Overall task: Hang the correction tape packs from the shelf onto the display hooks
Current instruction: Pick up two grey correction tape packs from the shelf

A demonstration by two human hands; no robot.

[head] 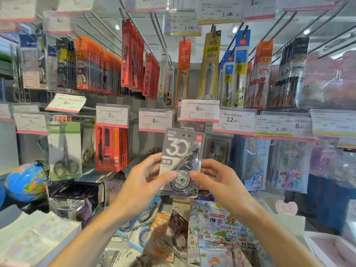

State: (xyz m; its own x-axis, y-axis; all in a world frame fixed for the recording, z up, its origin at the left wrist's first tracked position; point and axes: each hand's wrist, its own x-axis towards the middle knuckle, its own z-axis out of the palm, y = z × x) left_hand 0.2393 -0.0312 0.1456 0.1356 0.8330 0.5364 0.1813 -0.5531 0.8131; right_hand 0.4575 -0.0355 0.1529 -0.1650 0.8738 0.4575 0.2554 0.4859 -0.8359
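Observation:
A grey correction tape pack (180, 151) marked "30" is held upright in front of the display, just below the 8.00 price tag (155, 120) and the 6.00 price tag (199, 110). My left hand (143, 182) grips its lower left edge, thumb on the front. My right hand (213, 179) pinches its lower right edge. Several more correction tape packs (169, 234) lie loose on the shelf below my forearms. The hook behind the held pack is hidden by it.
Red packs (110, 149) hang left of the held pack, scissors in a green pack (64, 149) further left. A globe (27, 182) sits at the left. Cartoon sticker packs (285, 164) hang right. Pen packs (210, 68) hang on upper hooks.

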